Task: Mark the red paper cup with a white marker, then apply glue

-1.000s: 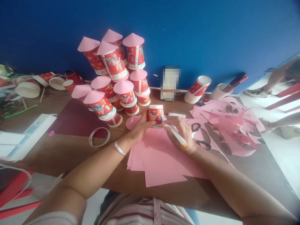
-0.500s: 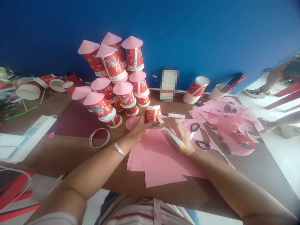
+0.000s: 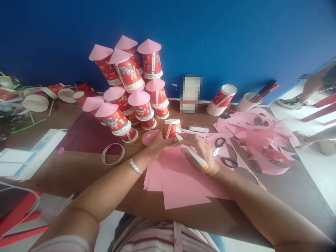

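Note:
My left hand [image 3: 160, 144] is closed around the lower part of a red patterned paper cup [image 3: 172, 128] with a white rim, which stands mouth-up near the middle of the table. In my right hand [image 3: 201, 148] is a white marker pen [image 3: 193, 154] with an orange end, lying slanted across the palm. Its pointed end is close to the cup; whether it touches I cannot tell, since fingers hide the cup's base. Sheets of pink paper [image 3: 183, 182] lie beneath both hands. A pink paper cone [image 3: 150, 137] lies beside my left hand.
Stacked red cups with pink cone roofs [image 3: 140, 105] stand at back left. Scissors [image 3: 223, 154] and pink offcuts [image 3: 259, 140] lie right, near a pen cup [image 3: 249, 103] and nested cups [image 3: 223, 99]. A tape ring [image 3: 112, 163] lies left. A glue stick [image 3: 198, 129] lies behind my right hand.
The cup has turned in my left hand, its white stripe shifting to the left. My right hand still holds the marker pen in nearly the same place. The view has shifted slightly.

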`<action>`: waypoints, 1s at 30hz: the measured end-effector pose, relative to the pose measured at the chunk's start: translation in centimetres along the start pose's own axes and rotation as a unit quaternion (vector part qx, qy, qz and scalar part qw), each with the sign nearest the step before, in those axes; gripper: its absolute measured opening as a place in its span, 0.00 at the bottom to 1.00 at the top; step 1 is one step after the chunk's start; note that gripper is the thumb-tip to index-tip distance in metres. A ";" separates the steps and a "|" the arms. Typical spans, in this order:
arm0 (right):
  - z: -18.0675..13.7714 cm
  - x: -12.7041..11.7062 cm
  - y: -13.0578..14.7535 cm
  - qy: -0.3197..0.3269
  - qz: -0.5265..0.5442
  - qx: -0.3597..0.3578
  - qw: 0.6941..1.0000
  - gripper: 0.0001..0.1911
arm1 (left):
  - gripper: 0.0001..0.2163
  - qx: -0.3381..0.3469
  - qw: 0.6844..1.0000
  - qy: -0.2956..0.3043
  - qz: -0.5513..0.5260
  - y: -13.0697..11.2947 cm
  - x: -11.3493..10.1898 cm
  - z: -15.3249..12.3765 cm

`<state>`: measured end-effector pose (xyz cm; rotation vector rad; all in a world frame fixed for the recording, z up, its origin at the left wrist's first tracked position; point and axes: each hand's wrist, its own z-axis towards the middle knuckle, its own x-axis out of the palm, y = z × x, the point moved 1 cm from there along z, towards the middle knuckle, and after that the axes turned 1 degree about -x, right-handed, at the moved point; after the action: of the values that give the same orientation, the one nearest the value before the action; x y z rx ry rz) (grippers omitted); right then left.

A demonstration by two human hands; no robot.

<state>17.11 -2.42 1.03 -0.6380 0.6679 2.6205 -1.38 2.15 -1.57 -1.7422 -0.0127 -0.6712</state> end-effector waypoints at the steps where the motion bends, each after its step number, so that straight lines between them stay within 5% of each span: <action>1: 0.0 0.0 0.1 0.000 0.002 -0.001 1.000 0.11 | 0.25 0.000 1.000 -0.007 0.000 -0.1 0.0 0.0; 7: 0.2 -0.1 0.4 0.019 0.019 -0.014 1.000 0.13 | 0.22 0.014 1.000 0.006 0.000 -0.8 0.4 -0.4; 14: 0.3 0.2 0.4 0.027 0.064 -0.036 0.997 0.16 | 0.32 -0.004 0.998 0.028 0.057 0.6 -0.9 0.1; 30: 0.7 -0.4 -0.1 -0.038 -0.028 -0.026 0.999 0.13 | 0.14 0.015 0.997 0.053 0.053 -0.4 0.6 -0.3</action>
<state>17.25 -2.07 1.76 -0.5598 0.5515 2.6033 -1.19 1.76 -0.96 -1.6650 0.1415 -0.6802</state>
